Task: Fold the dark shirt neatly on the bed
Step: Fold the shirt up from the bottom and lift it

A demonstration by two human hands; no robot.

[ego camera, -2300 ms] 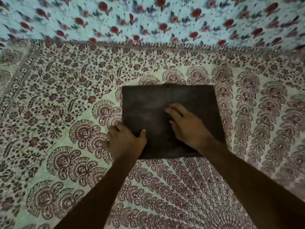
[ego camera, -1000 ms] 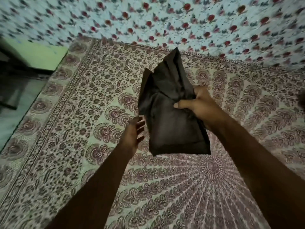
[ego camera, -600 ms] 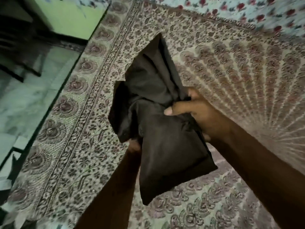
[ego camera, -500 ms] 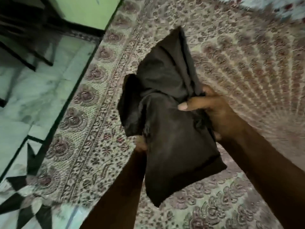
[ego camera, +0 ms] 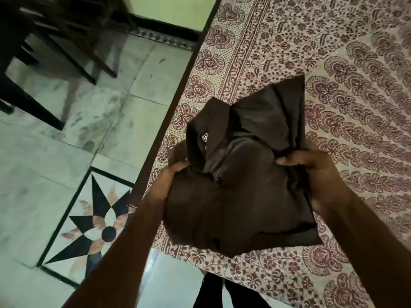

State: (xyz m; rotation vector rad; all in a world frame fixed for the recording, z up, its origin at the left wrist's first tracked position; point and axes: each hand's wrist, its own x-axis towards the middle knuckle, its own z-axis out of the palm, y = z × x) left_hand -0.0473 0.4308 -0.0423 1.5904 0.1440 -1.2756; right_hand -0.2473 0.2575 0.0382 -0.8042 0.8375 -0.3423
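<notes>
The dark brown shirt (ego camera: pixel 240 192) is a folded bundle lifted above the bed's near left corner, collar and a small white logo showing on top. My left hand (ego camera: pixel 172 174) grips its left edge with curled fingers, mostly tucked under the cloth. My right hand (ego camera: pixel 311 172) grips the right side, thumb on top and fingers beneath. The upper part of the fold stands loose and rumpled. The bed (ego camera: pixel 333 74) carries a maroon and cream patterned cover.
The bed's dark left edge (ego camera: pixel 178 96) runs diagonally through the view. Left of it lies a pale marble floor (ego camera: pixel 66 163) with a black star inlay (ego camera: pixel 97 227). Dark wooden furniture legs (ego camera: pixel 44 63) stand at the upper left. My legs (ego camera: pixel 218 292) show below the bed corner.
The shirt lay flat under both hands, then my right hand lifted it. My view swung left to the bed's corner, and my left hand now grips the bundle too.
</notes>
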